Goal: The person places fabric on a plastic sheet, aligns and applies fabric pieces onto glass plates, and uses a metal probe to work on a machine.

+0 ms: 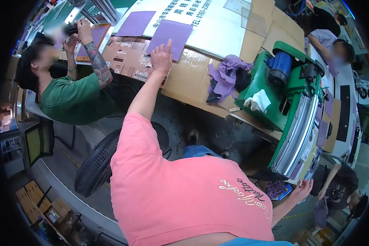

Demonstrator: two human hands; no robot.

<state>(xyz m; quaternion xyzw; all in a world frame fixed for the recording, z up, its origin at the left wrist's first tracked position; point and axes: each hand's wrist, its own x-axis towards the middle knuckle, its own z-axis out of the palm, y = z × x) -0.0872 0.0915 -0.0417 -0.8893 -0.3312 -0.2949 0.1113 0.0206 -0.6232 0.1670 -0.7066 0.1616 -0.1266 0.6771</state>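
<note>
A pink shirt [184,197] with script lettering filled the space nearest the camera. On its right side, the right grip [302,190] reached out beside a blue bin [286,192] of purple strips [274,188], near the end of a green machine [261,88]; its fingers were slightly curved, and I could not tell whether they held anything. A black fan [96,166] stood on the floor to the left.

The left arm stretched forward over the tabletop [188,84]. There the left grip [162,59] was open, palm down, fingers extended onto a purple sheet [179,35] without grasping it. That sheet lay partly over a white board [211,37] printed with characters and partly over printed cardboard [125,55]. To its right lay a crumpled purple heap [229,76], and a white cloth [258,101] rested on the machine, below its blue motor [280,67].

Beyond the first sheet, a second sheet [136,23] lay on the board. At left, a person in green [76,96] raised a dark object [71,29] in both hands. Clear panes [252,20] lay at the board's far right.
</note>
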